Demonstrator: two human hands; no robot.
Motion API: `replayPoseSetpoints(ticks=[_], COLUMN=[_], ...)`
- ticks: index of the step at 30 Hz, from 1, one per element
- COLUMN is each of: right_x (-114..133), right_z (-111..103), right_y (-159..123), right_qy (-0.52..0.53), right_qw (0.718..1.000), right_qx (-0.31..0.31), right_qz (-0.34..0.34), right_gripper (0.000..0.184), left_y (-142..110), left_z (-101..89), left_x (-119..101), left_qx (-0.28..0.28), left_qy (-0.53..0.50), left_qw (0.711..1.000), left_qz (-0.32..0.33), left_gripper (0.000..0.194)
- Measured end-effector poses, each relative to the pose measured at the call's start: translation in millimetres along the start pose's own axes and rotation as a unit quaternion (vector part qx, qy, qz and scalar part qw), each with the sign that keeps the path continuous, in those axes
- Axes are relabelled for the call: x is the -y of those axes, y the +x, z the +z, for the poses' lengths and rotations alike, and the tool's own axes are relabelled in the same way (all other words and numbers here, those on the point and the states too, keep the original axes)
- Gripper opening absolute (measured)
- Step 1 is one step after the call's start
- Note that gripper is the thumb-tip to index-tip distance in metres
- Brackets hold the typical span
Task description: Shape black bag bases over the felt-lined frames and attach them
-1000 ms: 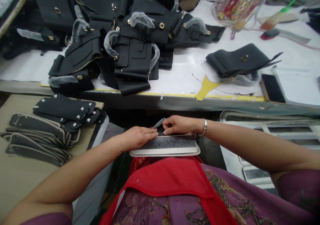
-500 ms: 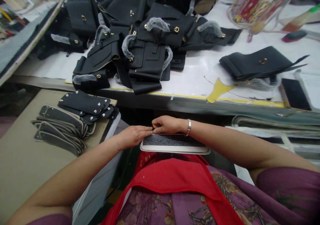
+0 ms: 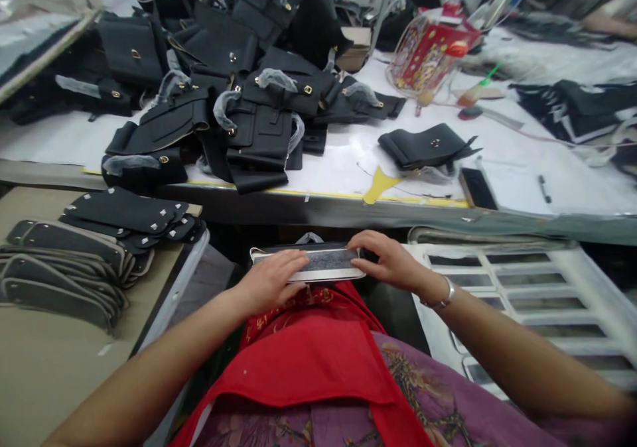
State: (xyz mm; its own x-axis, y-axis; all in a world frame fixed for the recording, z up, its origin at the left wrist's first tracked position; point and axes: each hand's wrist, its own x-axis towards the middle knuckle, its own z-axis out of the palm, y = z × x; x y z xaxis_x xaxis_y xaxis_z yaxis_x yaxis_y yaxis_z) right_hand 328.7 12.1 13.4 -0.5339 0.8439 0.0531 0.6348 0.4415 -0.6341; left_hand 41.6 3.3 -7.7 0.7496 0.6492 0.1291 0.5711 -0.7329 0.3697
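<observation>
In front of my red apron lies a narrow bag panel (image 3: pixel 323 261) with rounded corners, a dark grey speckled face and a white border. Over its left part rests my left hand (image 3: pixel 273 274), fingers across the top and thumb at the near edge. My right hand (image 3: pixel 385 258) grips the right end, thumb on the near side and curled fingers on the far side. Just behind the panel show black material and a clear-wrapped loop (image 3: pixel 309 238); whether they are joined to it I cannot tell.
Several black bags (image 3: pixel 259 125) with wrapped handles heap on the white table (image 3: pixel 343 162). Stacked black flaps (image 3: pixel 64 255) lie on a board at left. A white slotted rack (image 3: pixel 522 294) stands at right. A yellow scraper-shaped piece (image 3: pixel 381 185) and a folded black bag (image 3: pixel 428 145) lie ahead.
My hands have moved apart: the right from the far left edge to the panel's right end, the left onto its top. The view has turned right, showing more of the rack.
</observation>
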Motion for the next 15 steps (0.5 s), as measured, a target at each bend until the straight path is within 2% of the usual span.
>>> replayPoseSetpoints(ticks=[3,5,7,10,15], right_x=[6,4,1,2,13], right_z=[19,36,50,60,62], right_y=[-36,-49,-54,-52,-41], right_qy=[-0.049,-0.078,-0.092,-0.105,-0.118], right_qw=[0.998,0.994,0.989,0.982,0.976], right_qx=[-0.041,-0.072,-0.115,-0.158,-0.179], right_qz=[-0.025,-0.02,-0.013,0.003,0.05], right_gripper=[0.02,0.014,0.014,0.014,0.015], left_y=[16,23,25,25,33], left_z=[24.0,36.5,43.9,46.5,41.9], left_x=[-32,-42,-46,-47,-57], left_qx=[-0.04,-0.054,-0.062,-0.058,-0.03], left_qy=[-0.025,-0.007,0.012,0.035,0.067], left_qw=[0.999,0.998,0.998,0.998,0.995], left_qz=[0.002,0.001,0.004,-0.008,-0.067], left_gripper=[0.031,0.021,0.02,0.02,0.021])
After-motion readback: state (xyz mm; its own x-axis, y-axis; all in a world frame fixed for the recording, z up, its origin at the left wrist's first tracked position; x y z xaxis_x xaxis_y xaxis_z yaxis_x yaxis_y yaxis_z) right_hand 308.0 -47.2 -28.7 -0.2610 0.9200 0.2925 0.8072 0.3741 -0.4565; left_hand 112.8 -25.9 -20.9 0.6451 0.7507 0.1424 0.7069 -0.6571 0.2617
